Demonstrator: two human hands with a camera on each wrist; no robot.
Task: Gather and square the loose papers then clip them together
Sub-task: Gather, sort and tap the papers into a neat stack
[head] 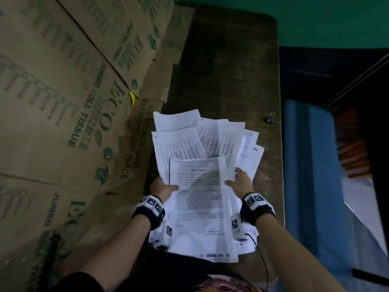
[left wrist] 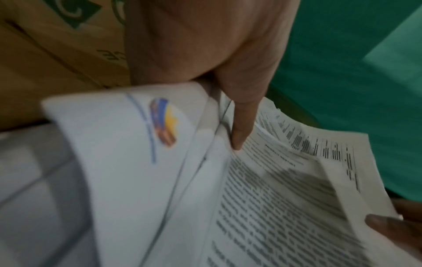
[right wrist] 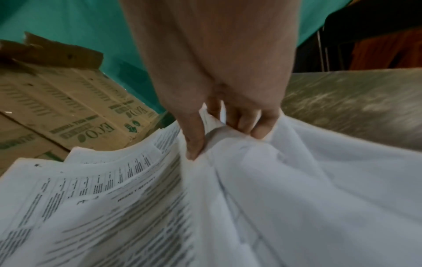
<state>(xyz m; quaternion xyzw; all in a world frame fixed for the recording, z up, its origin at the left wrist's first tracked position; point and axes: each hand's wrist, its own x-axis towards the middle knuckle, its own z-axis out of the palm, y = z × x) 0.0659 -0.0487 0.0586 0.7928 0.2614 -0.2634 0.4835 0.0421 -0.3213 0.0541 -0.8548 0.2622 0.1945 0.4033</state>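
Left hand (head: 163, 187): at lower centre of the head view, gripping the left edge of the papers (head: 202, 165), thumb laid over the top printed sheet. Left wrist view is blurred; it shows the thumb (left wrist: 239, 130) pressed into the sheaf.

Right hand (head: 240, 182): just right of centre, pinching the right side of the same bundle, thumb on top and fingers (right wrist: 253, 124) curled underneath, bunching the sheets.

Papers: uneven, fanned, corners sticking out toward the upper part of the pile and to the right. Far ends lie over the dark wooden table (head: 227, 70); near ends hang toward the bottom of the frame.

Binder clip (head: 271, 118): black, on the table at its right edge, above and right of the pile, apart from it.

Cardboard boxes (head: 63, 91) with green print fill the left of the frame, beside the pile.
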